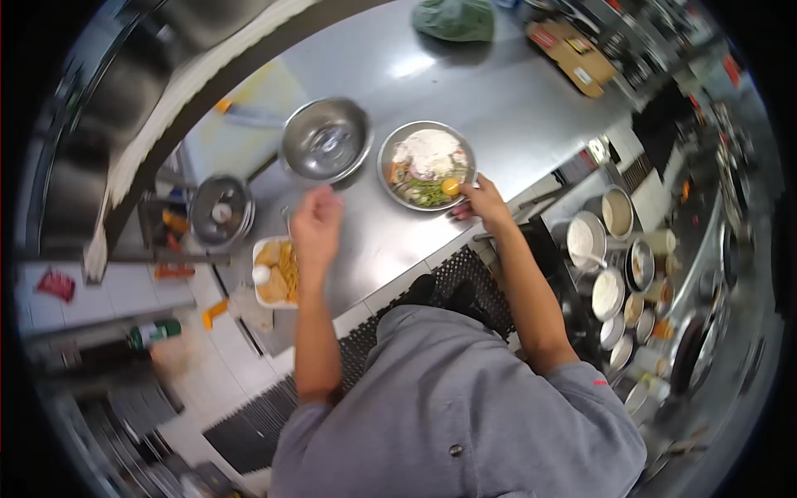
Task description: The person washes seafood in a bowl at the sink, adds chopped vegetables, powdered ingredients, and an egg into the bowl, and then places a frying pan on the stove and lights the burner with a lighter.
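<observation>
A metal bowl (388,184) stands on the steel counter with white flour (429,152), chopped vegetables (427,194) and a raw egg yolk (450,186) in it. My right hand (483,204) grips its right rim, thumb over the edge and fingers outside below. My left hand (317,222) is raised near the front of a second metal bowl (326,139), apart from it; motion blurs its fingers. That second bowl shows only shiny reflections inside. Just below my left hand sits a white tray (258,290) of yellow-orange food, partly covered by my wrist.
A green bag (453,20) and an open cardboard box (573,56) lie at the back. A cutting board (241,137) with a knife (249,113) is at left. Another metal bowl (199,217) stands beyond it. Several ingredient containers (608,295) crowd the right side.
</observation>
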{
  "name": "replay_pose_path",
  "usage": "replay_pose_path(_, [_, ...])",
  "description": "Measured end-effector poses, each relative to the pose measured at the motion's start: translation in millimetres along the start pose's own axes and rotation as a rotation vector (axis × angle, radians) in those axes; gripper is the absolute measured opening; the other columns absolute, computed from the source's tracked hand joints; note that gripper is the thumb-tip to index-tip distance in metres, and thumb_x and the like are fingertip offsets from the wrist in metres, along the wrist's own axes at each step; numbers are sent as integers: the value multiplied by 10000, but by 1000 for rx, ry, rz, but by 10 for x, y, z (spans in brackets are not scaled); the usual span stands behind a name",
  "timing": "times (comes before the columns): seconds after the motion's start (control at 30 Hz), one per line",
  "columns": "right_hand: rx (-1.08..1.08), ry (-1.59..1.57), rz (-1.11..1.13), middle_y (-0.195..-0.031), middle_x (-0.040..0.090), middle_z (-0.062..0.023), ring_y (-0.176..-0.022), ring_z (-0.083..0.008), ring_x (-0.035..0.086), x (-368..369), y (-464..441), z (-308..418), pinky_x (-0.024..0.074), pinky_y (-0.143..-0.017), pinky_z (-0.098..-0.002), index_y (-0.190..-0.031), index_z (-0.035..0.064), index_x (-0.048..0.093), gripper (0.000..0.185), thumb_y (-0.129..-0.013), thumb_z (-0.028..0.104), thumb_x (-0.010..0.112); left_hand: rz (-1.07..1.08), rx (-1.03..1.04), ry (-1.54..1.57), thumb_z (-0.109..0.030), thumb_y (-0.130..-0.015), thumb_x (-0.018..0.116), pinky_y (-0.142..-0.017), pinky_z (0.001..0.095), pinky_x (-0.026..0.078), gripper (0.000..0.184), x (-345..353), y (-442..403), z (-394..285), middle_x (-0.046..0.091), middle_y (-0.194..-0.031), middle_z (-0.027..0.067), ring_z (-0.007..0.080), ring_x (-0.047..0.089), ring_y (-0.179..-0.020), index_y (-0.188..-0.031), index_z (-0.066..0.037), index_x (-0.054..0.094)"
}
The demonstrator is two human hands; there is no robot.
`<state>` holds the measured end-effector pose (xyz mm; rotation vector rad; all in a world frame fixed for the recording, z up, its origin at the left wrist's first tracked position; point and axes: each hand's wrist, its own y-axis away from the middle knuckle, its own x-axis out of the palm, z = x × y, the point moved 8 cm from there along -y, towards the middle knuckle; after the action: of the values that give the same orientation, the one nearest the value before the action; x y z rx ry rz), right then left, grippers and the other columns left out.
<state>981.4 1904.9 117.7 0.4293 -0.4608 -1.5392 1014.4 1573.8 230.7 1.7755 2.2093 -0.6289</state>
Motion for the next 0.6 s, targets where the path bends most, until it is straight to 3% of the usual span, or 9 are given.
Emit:
replay_pose_path(0.07, [-8,-89,-67,-940,646,-205,-598,-220,668,43,97,29,567,-492,-273,-1293,-84,344,492,-911,161,535,234,-335,284,-208,-860,672,-677,282,518,474,699,92,270,601,-934,94,187,613,-765,-1219,44,492])
replay_pose_path(0.1, [-24,-141,-155,-953,648,-211,-598,-221,670,30,139,71,574,-496,-273,-1287,-89,348,485,-911,155,533,325,-303,285,-208,-860,672,-677,282,518,474,930,90,287,601,-934,94,187,613,-765,-1219,44,492])
replay_pose_path(0.13, [37,-192,-14,-1139,567,-281,-673,-276,682,98,115,28,591,-585,-334,-1431,-48,110,705,-894,118,534,312,-494,487,-212,-867,663,-676,299,534,485,1136,97,434,589,-953,111,201,609,-757,-1222,48,457])
replay_pose_path(0.17, [2,-232,-64,-1095,602,-256,-674,-275,682,55,114,-31,590,-601,-355,-1421,-57,131,709,-891,138,560,328,-710,664,-216,-874,653,-674,315,551,498,1400,160,503,576,-972,129,215,606,-749,-1225,52,422])
replay_pose_path(0.23, [-22,-258,-9,-886,657,-175,-639,-213,670,15,95,-231,572,-564,-343,-1409,21,237,687,-892,256,622,264,-658,519,-169,-873,616,-665,362,574,364,1467,80,387,555,-952,130,242,605,-779,-1135,-4,424])
replay_pose_path(0.33, [-190,-458,-87,-875,660,-151,-592,-175,645,-54,395,-327,521,-477,-281,-1388,76,314,625,-888,270,633,343,-557,524,-92,-828,595,-711,377,554,225,1487,-76,327,597,-1077,152,268,603,-874,-1029,-4,544])
replay_pose_path(0.43, [-222,-363,-122,-756,620,-101,-552,-178,615,-353,700,-800,521,-450,-305,-1055,31,589,290,-871,253,625,384,-452,420,-96,-823,589,-728,373,542,238,1549,-166,355,575,-1089,197,305,590,-939,-1016,31,534])
replay_pose_path(0.5, [-170,-410,-253,-755,620,-63,-571,-165,610,-609,1121,-1327,515,-482,-292,-939,34,640,223,-888,246,597,466,-438,466,-106,-829,587,-804,391,537,259,1656,-249,451,560,-1098,229,332,583,-969,-997,79,522])
replay_pose_path(0.6, [-79,-423,-505,-736,617,-45,-558,-135,581,-814,1942,-2351,503,-478,-288,-947,54,665,211,-860,241,620,705,-405,533,-150,-854,615,-943,392,489,378,1819,-449,784,551,-1124,256,335,574,-1023,-1077,116,466])
